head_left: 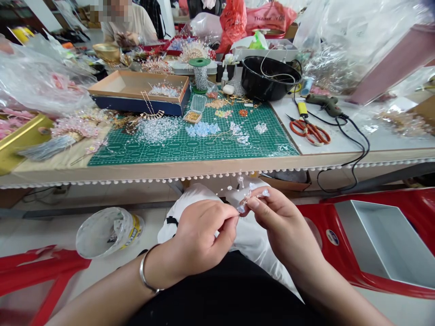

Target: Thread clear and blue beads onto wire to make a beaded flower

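Observation:
My left hand (200,235) and my right hand (277,222) meet above my lap, below the table edge. Both pinch a small beaded wire sprig (249,194) with clear and pale blue beads; thin wire stems with tiny beads stick up from it. The left fingers grip its lower end, the right thumb and forefinger hold it just to the right. A silver bangle (145,276) circles my left wrist. A white plastic bag (190,203) lies in my lap under the hands.
A green cutting mat (190,147) holds bead piles. Orange scissors (311,130), a glue gun (324,104), a black bowl (268,77) and a brown tray (136,86) are on the table. A person sits across at the far left. Red stools flank me.

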A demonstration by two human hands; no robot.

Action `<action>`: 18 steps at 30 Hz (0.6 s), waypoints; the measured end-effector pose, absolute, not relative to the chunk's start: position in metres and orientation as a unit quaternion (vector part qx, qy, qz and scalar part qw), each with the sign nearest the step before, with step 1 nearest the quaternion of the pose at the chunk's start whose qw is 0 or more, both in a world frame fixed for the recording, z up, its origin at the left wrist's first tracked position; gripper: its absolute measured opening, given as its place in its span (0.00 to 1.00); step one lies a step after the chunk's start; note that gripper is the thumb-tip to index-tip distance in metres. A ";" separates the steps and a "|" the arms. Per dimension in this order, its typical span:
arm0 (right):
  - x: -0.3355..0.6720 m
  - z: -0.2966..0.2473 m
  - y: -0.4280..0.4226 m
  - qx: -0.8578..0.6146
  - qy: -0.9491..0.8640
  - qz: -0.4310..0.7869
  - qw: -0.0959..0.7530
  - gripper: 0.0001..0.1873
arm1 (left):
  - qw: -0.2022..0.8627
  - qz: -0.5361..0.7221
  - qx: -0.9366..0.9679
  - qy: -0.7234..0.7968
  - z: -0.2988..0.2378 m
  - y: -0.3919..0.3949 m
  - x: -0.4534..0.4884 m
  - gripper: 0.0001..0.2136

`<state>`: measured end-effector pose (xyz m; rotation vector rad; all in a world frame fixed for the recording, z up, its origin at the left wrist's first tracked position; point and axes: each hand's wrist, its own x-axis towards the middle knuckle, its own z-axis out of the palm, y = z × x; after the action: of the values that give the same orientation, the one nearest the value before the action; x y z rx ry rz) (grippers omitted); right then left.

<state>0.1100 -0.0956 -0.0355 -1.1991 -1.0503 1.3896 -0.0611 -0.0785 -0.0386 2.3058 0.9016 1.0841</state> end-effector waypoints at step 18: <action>0.104 -0.037 -0.094 -0.470 -0.368 0.632 0.493 0.08 | 0.141 0.324 0.881 0.316 -0.037 -0.077 -0.064 0.06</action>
<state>0.1040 -0.0944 -0.0366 -1.1409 -0.8932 1.5335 -0.0641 -0.0768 -0.0371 2.5439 0.9120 0.9349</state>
